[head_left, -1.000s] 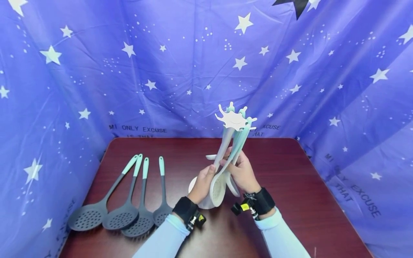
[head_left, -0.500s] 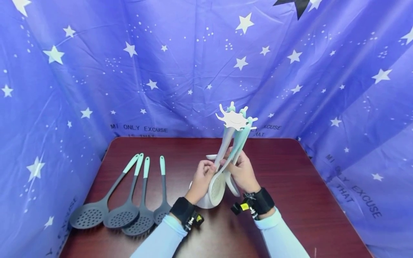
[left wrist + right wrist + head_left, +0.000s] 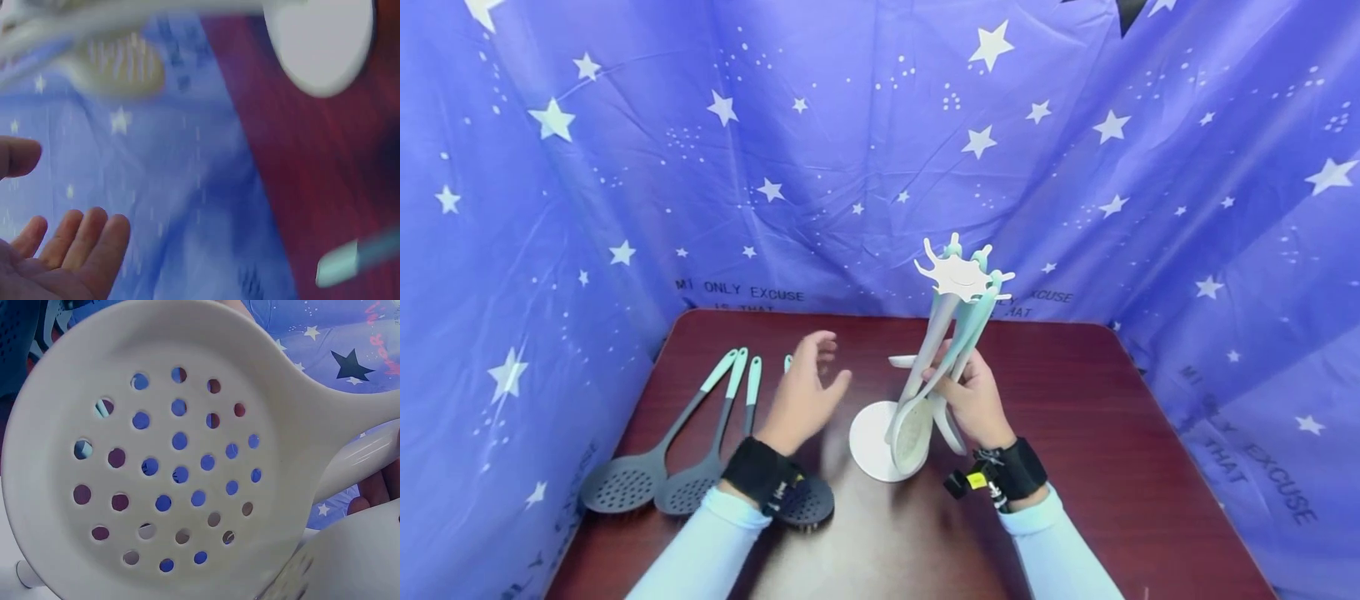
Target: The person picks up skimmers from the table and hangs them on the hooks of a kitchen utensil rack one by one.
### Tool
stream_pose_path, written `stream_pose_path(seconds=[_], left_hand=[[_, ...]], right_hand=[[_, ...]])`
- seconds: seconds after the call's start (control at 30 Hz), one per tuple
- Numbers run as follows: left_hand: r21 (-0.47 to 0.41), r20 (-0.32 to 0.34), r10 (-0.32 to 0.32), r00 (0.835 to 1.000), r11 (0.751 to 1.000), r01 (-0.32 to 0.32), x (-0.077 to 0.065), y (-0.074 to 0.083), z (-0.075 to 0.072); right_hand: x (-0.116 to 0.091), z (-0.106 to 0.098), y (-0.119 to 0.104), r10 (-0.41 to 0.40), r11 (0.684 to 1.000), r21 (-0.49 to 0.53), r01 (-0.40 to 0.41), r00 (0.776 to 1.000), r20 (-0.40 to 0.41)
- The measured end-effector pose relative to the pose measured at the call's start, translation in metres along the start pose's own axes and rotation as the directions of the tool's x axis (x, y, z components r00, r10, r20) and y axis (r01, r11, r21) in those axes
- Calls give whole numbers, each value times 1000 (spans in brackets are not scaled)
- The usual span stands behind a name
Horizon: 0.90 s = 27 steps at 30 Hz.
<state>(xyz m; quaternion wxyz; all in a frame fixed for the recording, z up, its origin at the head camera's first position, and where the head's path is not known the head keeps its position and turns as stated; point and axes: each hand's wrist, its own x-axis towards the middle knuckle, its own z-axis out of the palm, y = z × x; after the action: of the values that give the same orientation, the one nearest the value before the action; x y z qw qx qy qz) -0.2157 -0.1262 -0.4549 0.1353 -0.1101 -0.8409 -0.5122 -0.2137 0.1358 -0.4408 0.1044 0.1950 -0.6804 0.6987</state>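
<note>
Dark red wood grain covered the table [image 3: 1120, 450]. Nearest were two pale blue sleeves [image 3: 703, 546], each meeting a black wristband [image 3: 1018, 471]. Toward the left edge lay four dark grey skimmers [image 3: 625, 483], mint handles pointing at the far edge; the left sleeve and wristband hid parts of them. Between these and the table's middle hung the left hand [image 3: 805, 396], spread wide, thumb well apart from loosely bent fingers. About the middle stood a white utensil stand [image 3: 934, 333], its round base [image 3: 868, 433] on the wood. Pale utensils [image 3: 973, 325] with mint upper handles, one a cream perforated skimmer [image 3: 912, 437], hung from its star-shaped top [image 3: 961, 277]. At mid-height the right hand [image 3: 973, 408] gripped their handles; whether it also held the stand's post [image 3: 921, 367], I could not tell. Past the far edge rose a blue-violet curtain [image 3: 850, 250] printed with white stars.
</note>
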Motion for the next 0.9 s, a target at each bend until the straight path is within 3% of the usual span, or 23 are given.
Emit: stream_pose_path(seconds=[0.17, 0.3, 0.43, 0.6, 0.73, 0.9], left_hand=[[240, -45, -38, 998, 970, 47, 17, -22, -55], [373, -95, -146, 985, 912, 171, 21, -52, -96], [444, -120, -236, 964, 856, 264, 13, -81, -127], [542, -93, -287, 953, 789, 290, -1, -113, -147], [606, -54, -343, 938, 735, 304, -10, -130, -154], [628, -5, -457, 890, 691, 358, -20, -138, -151]], right_hand=[[0, -1, 1, -8, 1000, -5, 8, 1000, -21], [0, 0, 1, -5, 1000, -4, 5, 1000, -18], [-1, 0, 0, 3, 1000, -2, -3, 1000, -13], [0, 0, 1, 0, 1000, -23, 0, 1000, -9], [1, -2, 1, -1, 999, -41, 1, 1000, -3], [0, -3, 1, 6, 1000, -28, -6, 1000, 9]])
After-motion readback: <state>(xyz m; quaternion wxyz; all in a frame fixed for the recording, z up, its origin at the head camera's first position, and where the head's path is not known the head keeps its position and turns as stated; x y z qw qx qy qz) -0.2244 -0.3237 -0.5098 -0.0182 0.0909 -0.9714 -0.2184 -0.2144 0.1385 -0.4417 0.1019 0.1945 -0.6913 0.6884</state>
